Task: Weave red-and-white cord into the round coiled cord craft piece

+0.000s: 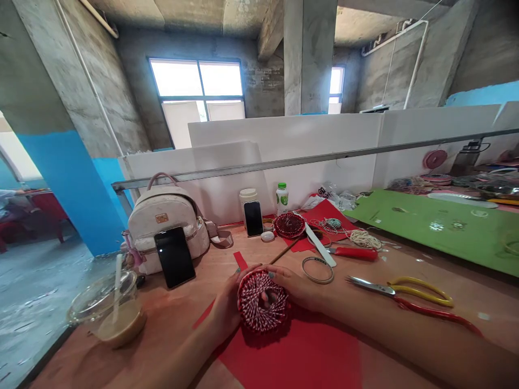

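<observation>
Between my two hands is a round red-and-white thread-wound disc point(259, 313) with a hole at its middle and a red rim. My left hand point(229, 297) closes on its left edge, and my right hand point(298, 286) grips the upper right edge. A bit of finger shows through the hole; the other fingers behind the disc are hidden. Below it lies a red sheet point(308, 351). Just beyond my right hand are a metal ring point(318, 270) and a thin brown stick point(286, 251). Scissors point(397, 292) with one yellow and one red handle lie beyond my right forearm.
At left stand a cup of milky drink point(121, 324), a phone point(175, 256) and a pale backpack point(166, 216). Toward the back are another phone point(253, 219), a bottle point(282, 199), a dark red disc point(289, 224) and a red-handled tool point(357, 253). A green board point(446, 227) lies right.
</observation>
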Action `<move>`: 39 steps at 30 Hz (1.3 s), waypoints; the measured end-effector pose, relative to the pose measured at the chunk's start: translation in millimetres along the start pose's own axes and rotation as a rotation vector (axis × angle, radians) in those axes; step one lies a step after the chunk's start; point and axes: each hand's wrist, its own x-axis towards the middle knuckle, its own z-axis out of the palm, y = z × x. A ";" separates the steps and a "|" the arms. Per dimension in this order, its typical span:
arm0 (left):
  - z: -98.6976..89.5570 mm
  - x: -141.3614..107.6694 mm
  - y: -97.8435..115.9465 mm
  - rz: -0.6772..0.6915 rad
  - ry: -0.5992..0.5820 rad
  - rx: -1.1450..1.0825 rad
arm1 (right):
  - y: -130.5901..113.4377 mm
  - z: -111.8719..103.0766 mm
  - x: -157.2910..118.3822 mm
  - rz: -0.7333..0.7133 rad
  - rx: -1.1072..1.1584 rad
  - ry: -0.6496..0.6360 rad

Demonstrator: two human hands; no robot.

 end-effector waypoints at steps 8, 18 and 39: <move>-7.6 0.0 -1.8 -0.020 -0.053 0.024 | -2.4 6.8 -1.3 0.016 -0.036 0.001; -7.0 1.8 -0.3 -0.017 -0.054 -0.015 | -0.2 6.8 1.8 0.017 0.045 -0.011; -2.2 3.0 4.0 -0.037 0.055 -0.109 | -1.4 1.4 1.0 0.045 0.211 -0.049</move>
